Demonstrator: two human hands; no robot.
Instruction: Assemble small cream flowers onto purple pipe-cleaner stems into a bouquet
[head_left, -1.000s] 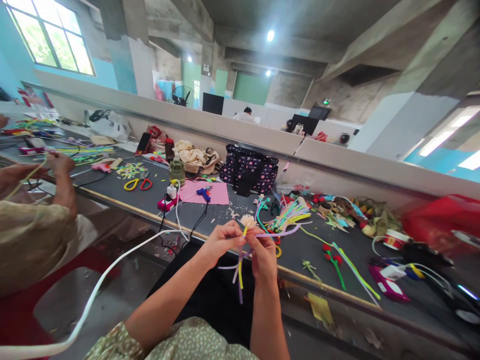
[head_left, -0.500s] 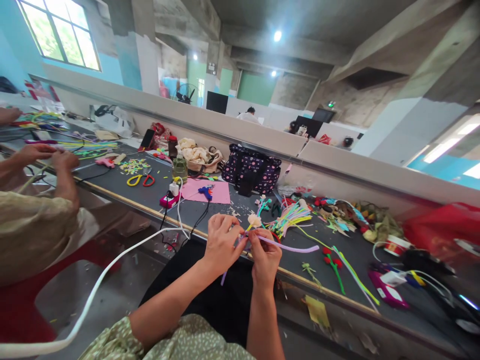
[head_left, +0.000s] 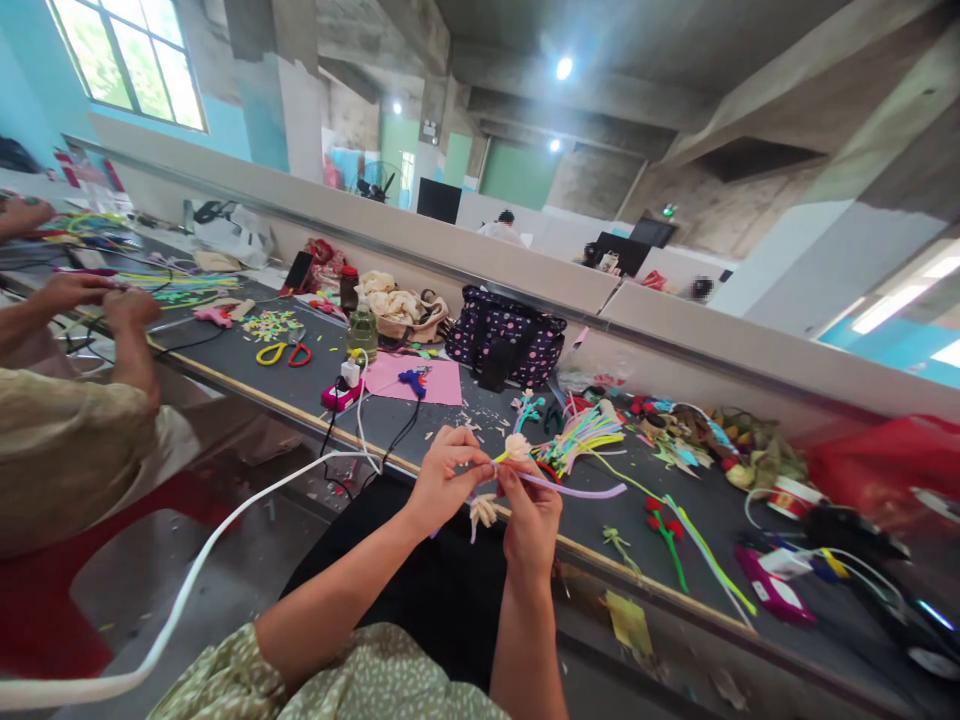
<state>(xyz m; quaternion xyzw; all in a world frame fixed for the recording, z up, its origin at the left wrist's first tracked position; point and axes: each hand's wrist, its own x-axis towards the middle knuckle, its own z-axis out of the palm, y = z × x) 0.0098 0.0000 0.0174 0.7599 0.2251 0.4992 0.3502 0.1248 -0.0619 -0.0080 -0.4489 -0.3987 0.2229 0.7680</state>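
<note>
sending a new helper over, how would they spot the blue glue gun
On the grey workbench, find the dark spotted bag by the partition. Left of it lies a pink sheet. The glue gun on that sheet is blue, unlike the pink glue gun farther left.

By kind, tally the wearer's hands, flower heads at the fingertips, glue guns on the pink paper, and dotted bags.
Left bare hand, right bare hand: 2
Cream ruffled flower head: 1
Blue pistol-shaped glue gun: 1
Dark fabric bag with pink dots: 1
Total: 5
</note>
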